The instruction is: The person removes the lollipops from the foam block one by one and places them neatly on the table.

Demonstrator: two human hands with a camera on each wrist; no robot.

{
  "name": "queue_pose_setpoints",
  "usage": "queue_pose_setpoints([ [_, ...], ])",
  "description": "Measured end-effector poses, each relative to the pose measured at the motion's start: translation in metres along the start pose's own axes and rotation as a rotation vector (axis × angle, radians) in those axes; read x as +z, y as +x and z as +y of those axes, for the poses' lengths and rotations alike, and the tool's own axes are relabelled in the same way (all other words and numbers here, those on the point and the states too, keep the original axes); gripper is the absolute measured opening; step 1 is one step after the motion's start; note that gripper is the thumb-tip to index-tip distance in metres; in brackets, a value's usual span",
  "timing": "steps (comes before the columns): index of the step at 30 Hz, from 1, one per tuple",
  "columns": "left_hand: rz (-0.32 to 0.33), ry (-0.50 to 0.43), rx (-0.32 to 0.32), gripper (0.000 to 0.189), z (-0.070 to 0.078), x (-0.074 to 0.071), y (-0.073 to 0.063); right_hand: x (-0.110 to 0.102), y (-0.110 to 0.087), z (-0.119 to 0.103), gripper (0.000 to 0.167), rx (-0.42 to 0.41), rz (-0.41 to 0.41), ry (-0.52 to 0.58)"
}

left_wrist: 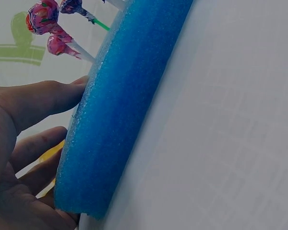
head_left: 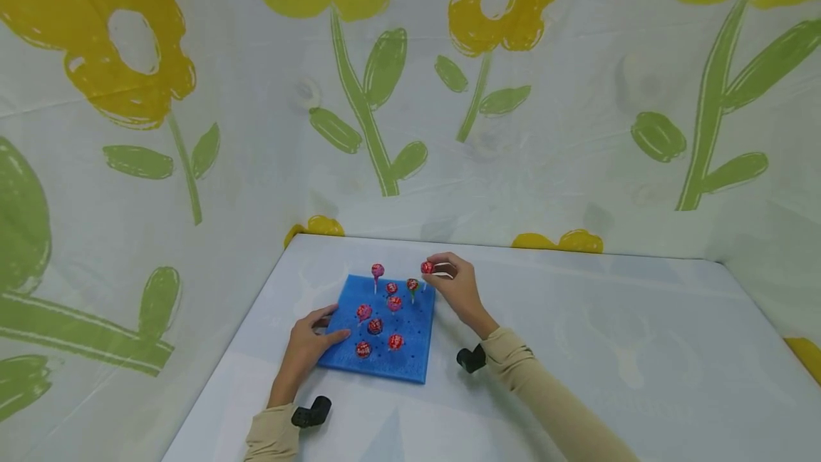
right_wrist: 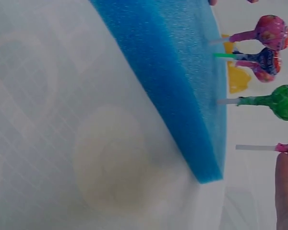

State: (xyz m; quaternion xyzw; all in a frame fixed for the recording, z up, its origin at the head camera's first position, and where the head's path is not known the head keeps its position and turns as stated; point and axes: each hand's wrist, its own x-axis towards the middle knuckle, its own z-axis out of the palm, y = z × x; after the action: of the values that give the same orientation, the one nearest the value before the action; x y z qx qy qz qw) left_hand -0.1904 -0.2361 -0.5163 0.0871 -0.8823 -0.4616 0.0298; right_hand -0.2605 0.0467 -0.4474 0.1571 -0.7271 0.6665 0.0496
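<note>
A blue foam block (head_left: 410, 362) lies on the table with several wrapped lollipops standing in its top. At its left edge my left hand (head_left: 304, 348) grips it, thumb (left_wrist: 53, 98) on the top face and fingers along the side. My right hand (head_left: 458, 287) pinches a red-wrapped lollipop (head_left: 427, 267) by its head, over the block's far right corner. In the right wrist view its white stick (right_wrist: 255, 147) points toward the foam, the tip apart from it. Closest to it stands a green-wrapped lollipop (right_wrist: 283, 102); a pink one (head_left: 378, 270) stands at the far edge.
The white table (head_left: 577, 348) extends to the right of the block. Small holes dot the foam around the lollipops. A flower-printed curtain (head_left: 564, 127) hangs behind and at the sides. Black wrist cameras (head_left: 311, 412) sit below both wrists.
</note>
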Motion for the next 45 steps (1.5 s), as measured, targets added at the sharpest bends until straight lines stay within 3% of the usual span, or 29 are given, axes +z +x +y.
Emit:
queue_pose_setpoints([
  [23, -0.013, -0.005, 0.021, 0.064, 0.002, 0.006, 0.002, -0.034, -0.004, -0.022, 0.029, 0.016, 0.049, -0.099],
  [30, -0.016, -0.015, 0.020, 0.064, 0.002, 0.006, 0.002, -0.047, 0.004, 0.006, 0.032, 0.043, 0.087, -0.100],
  [45, -0.026, -0.026, -0.009, 0.065, -0.001, -0.001, 0.000, -0.062, 0.000, 0.008, 0.030, 0.054, 0.131, -0.113],
])
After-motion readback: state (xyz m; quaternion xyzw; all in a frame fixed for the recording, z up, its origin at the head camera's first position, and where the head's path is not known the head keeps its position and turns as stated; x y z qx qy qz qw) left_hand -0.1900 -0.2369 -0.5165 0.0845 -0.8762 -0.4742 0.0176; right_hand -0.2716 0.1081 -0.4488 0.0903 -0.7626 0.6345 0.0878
